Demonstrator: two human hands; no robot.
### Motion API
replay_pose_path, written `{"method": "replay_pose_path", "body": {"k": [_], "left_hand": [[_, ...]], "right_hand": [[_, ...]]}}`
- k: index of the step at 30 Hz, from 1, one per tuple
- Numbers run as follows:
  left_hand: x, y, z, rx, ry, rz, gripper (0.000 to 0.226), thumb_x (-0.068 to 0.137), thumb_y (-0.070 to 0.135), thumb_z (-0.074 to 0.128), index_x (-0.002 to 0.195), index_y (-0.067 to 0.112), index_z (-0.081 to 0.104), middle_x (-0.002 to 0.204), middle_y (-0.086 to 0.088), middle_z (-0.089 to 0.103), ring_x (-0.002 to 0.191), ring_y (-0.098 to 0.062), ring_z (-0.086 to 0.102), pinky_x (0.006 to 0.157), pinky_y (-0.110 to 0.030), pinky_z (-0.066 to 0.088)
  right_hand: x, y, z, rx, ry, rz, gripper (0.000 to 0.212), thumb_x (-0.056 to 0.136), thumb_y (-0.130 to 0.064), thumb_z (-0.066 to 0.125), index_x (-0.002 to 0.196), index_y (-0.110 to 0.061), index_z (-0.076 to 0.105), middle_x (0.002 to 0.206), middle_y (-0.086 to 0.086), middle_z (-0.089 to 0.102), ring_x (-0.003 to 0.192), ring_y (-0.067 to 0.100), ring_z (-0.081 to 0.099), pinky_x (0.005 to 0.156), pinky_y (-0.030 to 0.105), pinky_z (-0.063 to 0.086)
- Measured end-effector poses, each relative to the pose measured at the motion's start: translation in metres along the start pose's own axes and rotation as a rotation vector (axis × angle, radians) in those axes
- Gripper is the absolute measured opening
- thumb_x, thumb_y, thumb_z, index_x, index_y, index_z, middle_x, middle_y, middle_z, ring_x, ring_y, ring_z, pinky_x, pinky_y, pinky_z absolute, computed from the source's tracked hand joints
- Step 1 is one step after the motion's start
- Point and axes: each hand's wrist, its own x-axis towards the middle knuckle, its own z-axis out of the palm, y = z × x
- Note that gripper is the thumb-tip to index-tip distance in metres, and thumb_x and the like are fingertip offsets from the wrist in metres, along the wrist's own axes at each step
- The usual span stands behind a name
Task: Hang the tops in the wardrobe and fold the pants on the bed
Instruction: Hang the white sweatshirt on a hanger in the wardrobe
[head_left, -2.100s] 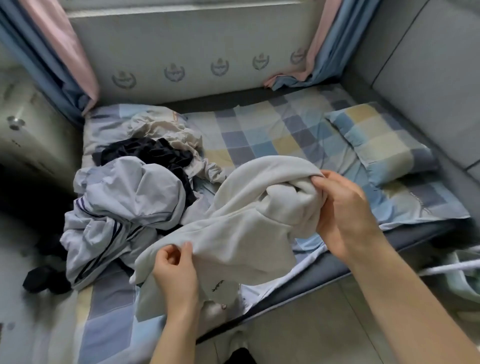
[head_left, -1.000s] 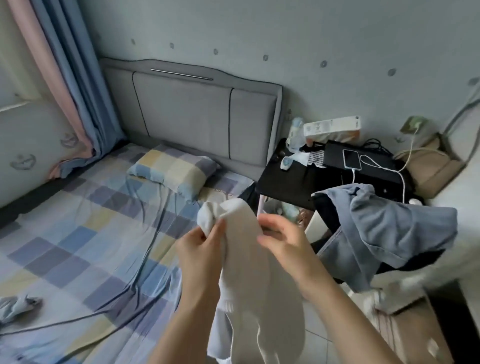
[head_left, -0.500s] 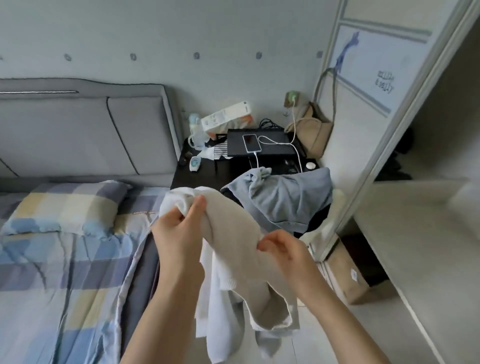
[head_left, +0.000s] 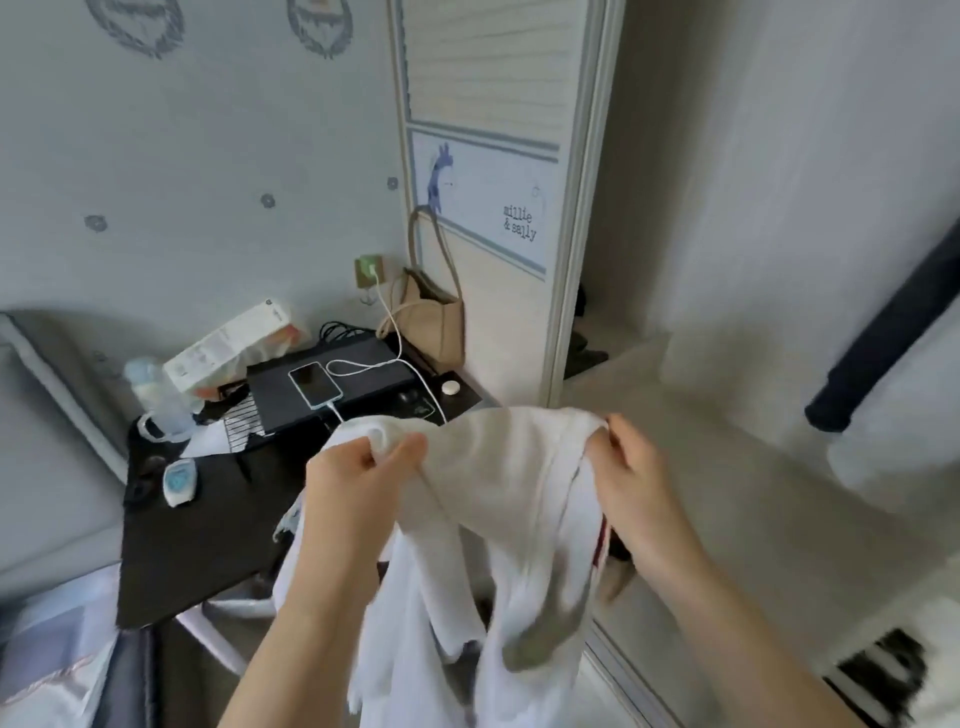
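A white top (head_left: 498, 499) hangs spread between my two hands at the centre of the view. My left hand (head_left: 358, 480) grips a bunched part of its upper edge, and my right hand (head_left: 631, 483) pinches the other end of that edge. The rest of the cloth drapes down towards the floor. The open wardrobe (head_left: 753, 260) stands right behind the top, with pale inner walls and a shelf. Its sliding door (head_left: 498, 171) sits to the left of the opening. A dark sleeve (head_left: 883, 332) of a hanging garment shows at the right.
A black bedside table (head_left: 197, 540) at the left carries a phone (head_left: 314, 384) on a cable, a bottle (head_left: 156, 400), a box and small items. A beige bag (head_left: 436, 322) leans by the wardrobe door. The grey headboard and a corner of the bed lie at far left.
I have turned from the bed to the wardrobe, carrying the white top. My hands have moved apart and now hold it spread by its upper edge.
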Motion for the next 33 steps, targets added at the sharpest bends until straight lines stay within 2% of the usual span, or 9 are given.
{"method": "replay_pose_path", "body": {"k": [3,6,9,12,15,18,25,28,33], "left_hand": [[0.009,0.011,0.031,0.325,-0.280,-0.012,0.052,0.084,0.026,0.071,0.039,0.012,0.049,0.037,0.010,0.036,0.034,-0.005,0.033,0.036,-0.015,0.027],[0.013,0.022,0.052,0.842,-0.481,0.227,0.044,0.084,0.056,0.062,0.061,0.020,0.054,0.061,0.010,0.058,0.056,-0.008,0.053,0.053,-0.022,0.044],[0.013,0.051,0.077,0.599,-0.571,0.543,0.052,0.074,0.074,0.055,0.115,0.042,0.052,0.088,0.021,0.065,0.086,-0.001,0.062,0.079,-0.023,0.051],[0.022,0.078,0.108,0.391,-0.756,0.640,0.035,0.074,0.060,0.067,0.102,0.041,0.057,0.081,0.013,0.067,0.075,0.000,0.062,0.067,-0.017,0.049],[0.041,0.093,0.126,0.357,-0.727,0.711,0.022,0.079,0.037,0.074,0.068,0.025,0.058,0.059,0.007,0.056,0.055,-0.006,0.048,0.054,-0.017,0.036],[0.047,0.105,0.136,0.309,-0.685,0.804,0.021,0.076,0.034,0.068,0.065,0.017,0.062,0.055,0.003,0.054,0.054,-0.007,0.045,0.052,-0.016,0.034],[0.067,0.137,0.164,0.017,-0.658,0.622,0.022,0.081,0.023,0.060,0.066,0.008,0.059,0.055,0.005,0.048,0.056,-0.010,0.044,0.061,-0.029,0.039],[0.091,0.153,0.178,0.002,-0.607,0.579,0.029,0.084,0.022,0.053,0.071,-0.003,0.051,0.062,-0.004,0.040,0.061,-0.016,0.036,0.061,-0.031,0.034],[0.135,0.143,0.191,0.340,-0.546,0.798,0.034,0.091,0.008,0.039,0.058,0.016,0.038,0.056,-0.005,0.041,0.058,-0.025,0.038,0.054,-0.034,0.029]], "right_hand": [[0.022,-0.036,-0.022,-0.047,0.049,-0.133,0.030,0.094,-0.011,0.046,0.065,-0.013,0.038,0.052,-0.013,0.033,0.046,0.001,0.030,0.043,0.011,0.026],[0.033,-0.063,-0.037,-0.153,0.039,-0.204,0.027,0.091,-0.012,0.049,0.065,-0.013,0.044,0.054,-0.010,0.038,0.048,0.002,0.034,0.047,0.012,0.030],[0.042,-0.081,-0.046,-0.266,0.034,-0.226,0.025,0.085,-0.011,0.053,0.061,-0.014,0.048,0.052,-0.009,0.041,0.051,0.004,0.036,0.050,0.019,0.028],[0.048,-0.096,-0.054,-0.307,0.033,-0.208,0.026,0.082,-0.009,0.057,0.058,-0.016,0.052,0.050,-0.008,0.046,0.051,0.006,0.040,0.052,0.021,0.031],[0.053,-0.108,-0.074,-0.324,0.044,-0.206,0.010,0.083,-0.013,0.064,0.074,-0.014,0.068,0.066,-0.005,0.066,0.063,0.010,0.060,0.060,0.027,0.046],[0.053,-0.103,-0.093,-0.324,0.019,-0.237,0.006,0.083,-0.023,0.069,0.088,-0.020,0.071,0.083,-0.008,0.071,0.079,0.008,0.067,0.072,0.022,0.052],[0.043,-0.018,-0.132,-0.948,0.165,0.071,0.022,0.094,-0.023,0.054,0.073,-0.029,0.051,0.069,-0.011,0.048,0.062,0.007,0.049,0.057,0.023,0.034],[0.049,-0.009,-0.158,-0.889,0.213,0.252,0.029,0.097,-0.031,0.050,0.074,-0.015,0.060,0.068,0.002,0.056,0.064,0.019,0.056,0.055,0.026,0.040],[0.069,-0.045,-0.184,-0.491,0.434,0.286,0.038,0.092,-0.038,0.057,0.067,-0.009,0.060,0.065,0.007,0.056,0.062,0.020,0.054,0.060,0.029,0.037]]}}
